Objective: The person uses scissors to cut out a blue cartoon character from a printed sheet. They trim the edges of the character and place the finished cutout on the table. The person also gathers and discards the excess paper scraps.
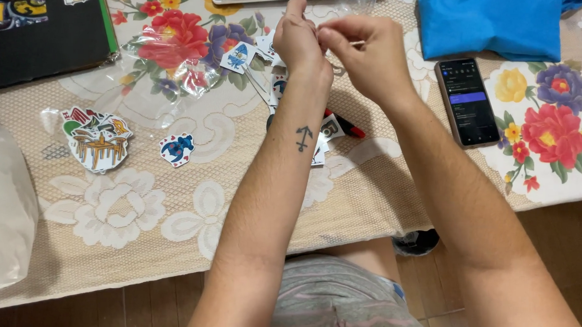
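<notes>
Head view: two hands pinch something tiny above a pile of stickers on the desk.

On the far left lies a white bag (2,218), and the black box (41,29) sits at the top corner. Next come the big table sticker (97,140) and the small blue sticker (177,149), flat on the lacy cloth, well apart from the hands. The left hand (300,41) and the right hand (366,53) touch in the middle, fingers pressed together on a small piece I cannot make out; it looks like picking or peeling, and I think it needs a slow, careful pull. Under the wrists lie loose stickers (243,55) and a red and black pen (345,124). To the right rest the dark phone (468,102) and a blue cloth (492,25). The near desk edge runs just over the lap; the bare cloth beside the small sticker gives the most room.
</notes>
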